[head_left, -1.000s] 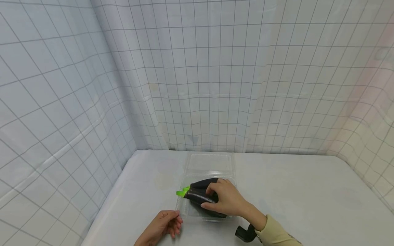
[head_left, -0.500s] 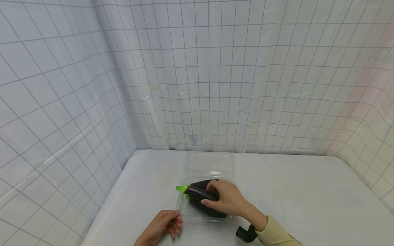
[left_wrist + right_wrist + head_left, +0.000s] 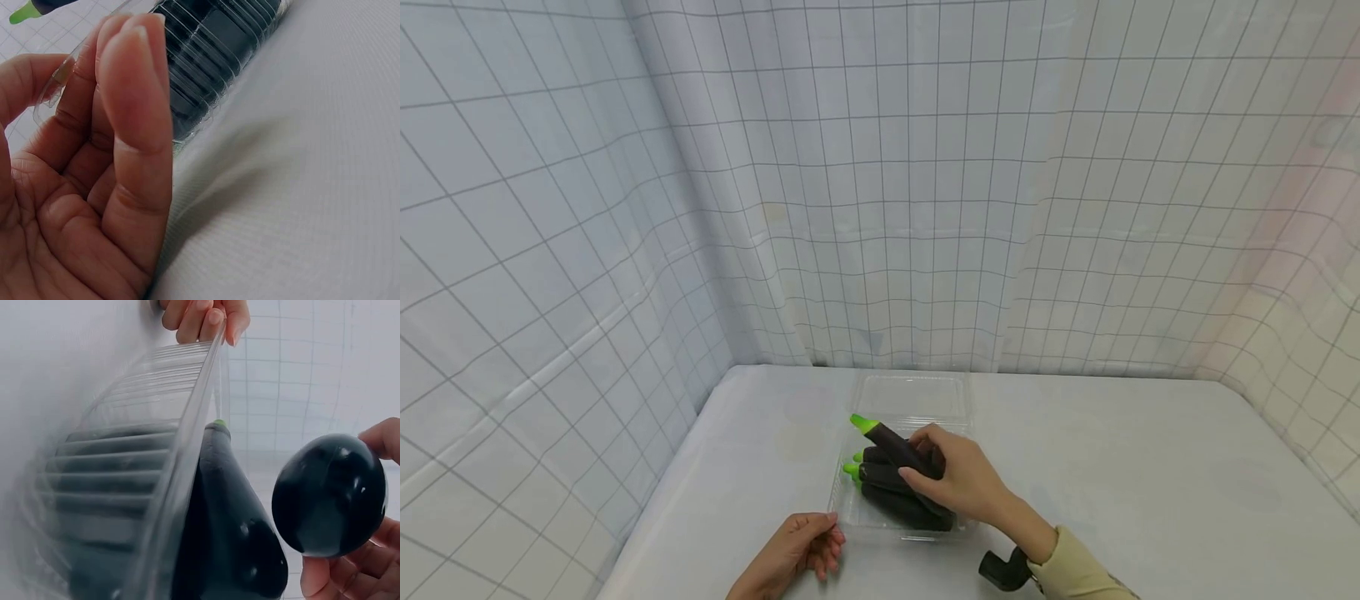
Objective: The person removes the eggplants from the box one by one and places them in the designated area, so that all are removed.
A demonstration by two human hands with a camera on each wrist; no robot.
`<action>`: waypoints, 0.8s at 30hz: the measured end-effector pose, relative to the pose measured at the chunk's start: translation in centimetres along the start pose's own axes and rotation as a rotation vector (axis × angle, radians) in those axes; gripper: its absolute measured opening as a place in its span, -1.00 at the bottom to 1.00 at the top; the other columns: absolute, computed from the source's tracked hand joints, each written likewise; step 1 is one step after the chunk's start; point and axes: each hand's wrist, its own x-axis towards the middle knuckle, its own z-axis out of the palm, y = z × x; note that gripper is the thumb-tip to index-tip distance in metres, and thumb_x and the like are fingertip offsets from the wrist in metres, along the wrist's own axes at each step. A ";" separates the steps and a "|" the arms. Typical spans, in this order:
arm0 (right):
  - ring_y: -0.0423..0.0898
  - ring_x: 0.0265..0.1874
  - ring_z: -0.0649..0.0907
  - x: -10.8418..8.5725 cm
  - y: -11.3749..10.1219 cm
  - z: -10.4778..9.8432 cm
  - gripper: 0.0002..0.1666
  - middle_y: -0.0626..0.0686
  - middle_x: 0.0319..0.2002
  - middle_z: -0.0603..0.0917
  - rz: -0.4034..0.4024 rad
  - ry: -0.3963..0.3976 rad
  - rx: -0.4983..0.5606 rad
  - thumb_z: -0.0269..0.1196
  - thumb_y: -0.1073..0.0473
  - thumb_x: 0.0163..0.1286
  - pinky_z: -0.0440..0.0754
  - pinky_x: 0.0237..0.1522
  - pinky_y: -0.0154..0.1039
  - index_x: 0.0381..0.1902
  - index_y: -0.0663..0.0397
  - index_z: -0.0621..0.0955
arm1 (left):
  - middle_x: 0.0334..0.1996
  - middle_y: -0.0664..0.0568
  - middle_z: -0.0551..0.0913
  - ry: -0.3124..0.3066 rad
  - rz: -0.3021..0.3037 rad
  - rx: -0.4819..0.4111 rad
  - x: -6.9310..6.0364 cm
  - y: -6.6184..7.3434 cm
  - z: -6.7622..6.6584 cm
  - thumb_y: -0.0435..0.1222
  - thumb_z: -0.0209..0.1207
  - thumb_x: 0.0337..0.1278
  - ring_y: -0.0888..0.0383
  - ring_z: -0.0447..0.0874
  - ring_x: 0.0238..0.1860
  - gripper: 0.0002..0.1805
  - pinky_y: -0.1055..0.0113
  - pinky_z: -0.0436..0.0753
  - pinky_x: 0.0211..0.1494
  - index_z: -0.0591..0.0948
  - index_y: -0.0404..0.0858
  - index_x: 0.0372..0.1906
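Note:
My right hand (image 3: 962, 475) grips a dark eggplant (image 3: 889, 444) with a bright green stem, tilted stem-up above the clear plastic container (image 3: 848, 518). Seen from the right wrist, the round end of this eggplant (image 3: 330, 497) sits between thumb and fingers. Several more dark eggplants (image 3: 904, 507) lie inside the container, partly covered by the hand and the raised one. At the near left corner, my left hand (image 3: 797, 546) pinches the container's rim; the left wrist view shows thumb and index finger on the clear edge, the other fingers loosely bent.
The container's clear lid (image 3: 912, 396) lies folded back, away from me. Beneath is a white-covered table (image 3: 1112, 467), enclosed by white grid-patterned curtains (image 3: 910, 208). A black curved piece (image 3: 1002, 571) sits by my right wrist.
The right hand has lifted one eggplant off the others, and its stem end has swung up and away from me. The left hand has stayed at the container's corner.

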 end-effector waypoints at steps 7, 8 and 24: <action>-0.30 -0.57 0.47 -0.2 0.5 -0.4 -0.63 -0.23 -0.35 0.56 0.011 0.045 0.018 0.31 -0.08 0.26 0.49 -0.53 -0.38 -0.07 -0.09 0.51 | -0.50 0.10 0.66 0.002 -0.009 0.006 0.1 0.1 0.1 -0.13 -0.03 0.42 0.31 0.61 -0.54 -0.64 0.45 0.61 -0.49 0.67 -0.22 -0.37; -0.31 -0.56 0.47 -0.2 0.6 -0.5 -0.63 -0.23 -0.35 0.56 0.015 0.052 0.019 0.32 -0.07 0.26 0.49 -0.52 -0.38 -0.07 -0.09 0.50 | -0.50 0.10 0.66 0.004 -0.010 0.007 0.1 0.1 0.1 -0.14 -0.03 0.42 0.31 0.61 -0.54 -0.64 0.45 0.61 -0.49 0.67 -0.22 -0.37; -0.29 -0.57 0.52 -0.4 2.4 -1.5 -0.60 -0.15 -0.41 0.58 0.016 0.210 0.051 0.37 0.08 0.21 0.53 -0.56 -0.36 -0.03 -0.01 0.51 | -0.51 0.09 0.65 0.026 -0.025 0.021 0.0 0.0 0.2 -0.13 -0.03 0.41 0.30 0.60 -0.54 -0.64 0.44 0.61 -0.50 0.66 -0.23 -0.38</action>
